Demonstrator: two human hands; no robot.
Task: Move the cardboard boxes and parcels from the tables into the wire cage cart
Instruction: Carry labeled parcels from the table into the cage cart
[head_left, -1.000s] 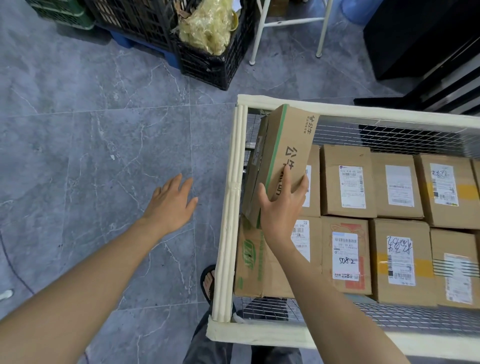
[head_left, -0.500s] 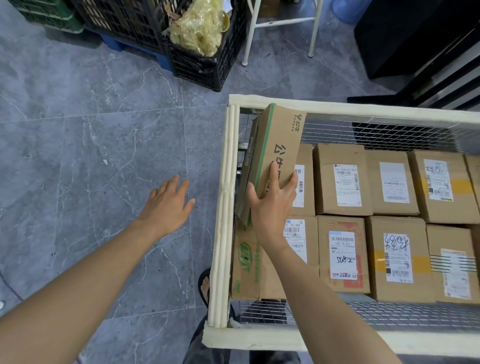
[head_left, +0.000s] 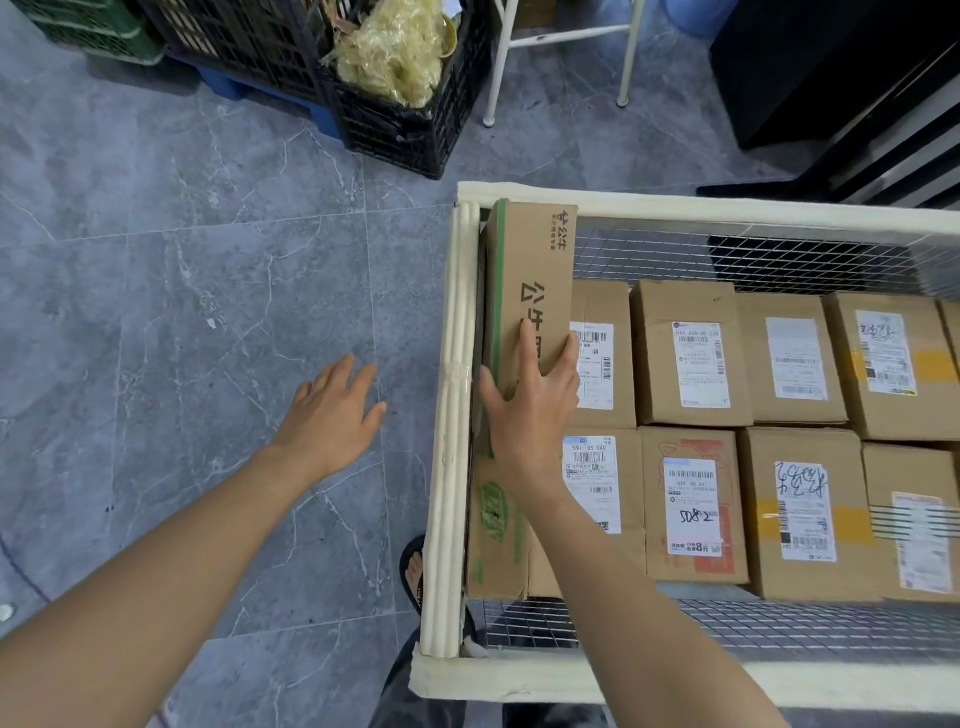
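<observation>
Cardboard box (head_left: 530, 291) upended, centre frame
My right hand (head_left: 530, 415) presses it flat-fingered to the cart (head_left: 457, 441) wall (saves room); left hand (head_left: 332, 415) spread, empty.

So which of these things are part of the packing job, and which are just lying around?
Job: tall brown cardboard box with green stripe, pressed by the right hand; wire cage cart with cream padded rim; labelled brown parcels inside it.
Lying about: black plastic crates; yellowish crumpled wrap; white stool legs.
</observation>
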